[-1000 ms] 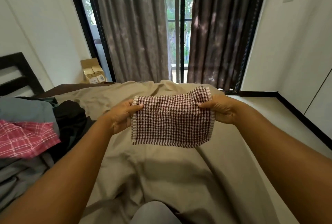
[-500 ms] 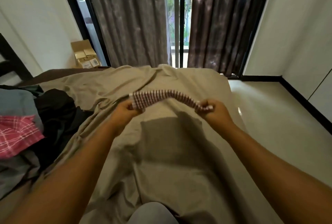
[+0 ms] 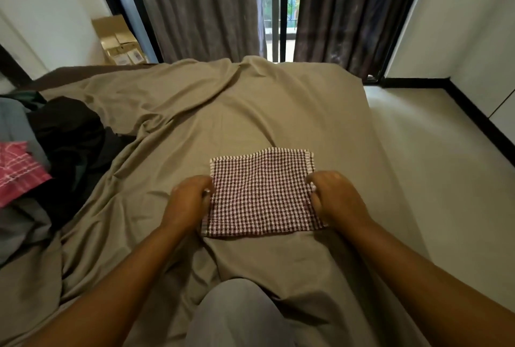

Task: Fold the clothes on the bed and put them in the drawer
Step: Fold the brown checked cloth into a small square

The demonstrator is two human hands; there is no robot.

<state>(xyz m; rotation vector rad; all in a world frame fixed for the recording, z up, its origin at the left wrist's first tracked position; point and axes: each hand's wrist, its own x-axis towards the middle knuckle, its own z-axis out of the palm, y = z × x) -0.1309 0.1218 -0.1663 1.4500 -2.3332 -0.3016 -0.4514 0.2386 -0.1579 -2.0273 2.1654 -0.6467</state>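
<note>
Left hand [image 3: 189, 201] sits at the 9 o'clock edge of the checked cloth [image 3: 262, 193], knuckles up, fingers curled in and pinching that edge. The right hand [image 3: 337, 201] does the same at the cloth's 3 o'clock edge, its curled fingers closed on the border. The cloth, a small maroon-and-white check with striped side borders, lies spread on the tan bedsheet [image 3: 250, 112] just toward 6 o'clock from the middle of the view. It looks flat, though its 12 o'clock edge is a little wavy near the right corner. Both forearms reach in from 7 and 5 o'clock, and a knee in grey trousers [image 3: 237, 316] shows between them at 6 o'clock. The sheet is rumpled, with long creases running toward 10 o'clock. At 9 o'clock, well apart from the cloth, is a heap of unfolded clothes: a black garment [image 3: 69, 135], a pink plaid piece [image 3: 16, 171] at the frame edge, and grey fabric [image 3: 16, 224] below it. A cardboard box [image 3: 119, 43] stands on the floor at 11 o'clock beside the wall. Dark curtains [image 3: 200, 6] hang at 12 o'clock, parted by a narrow gap that shows daylight. Pale floor [image 3: 434, 165] lies at 3 o'clock beside the bed. No drawer can be made out.
</note>
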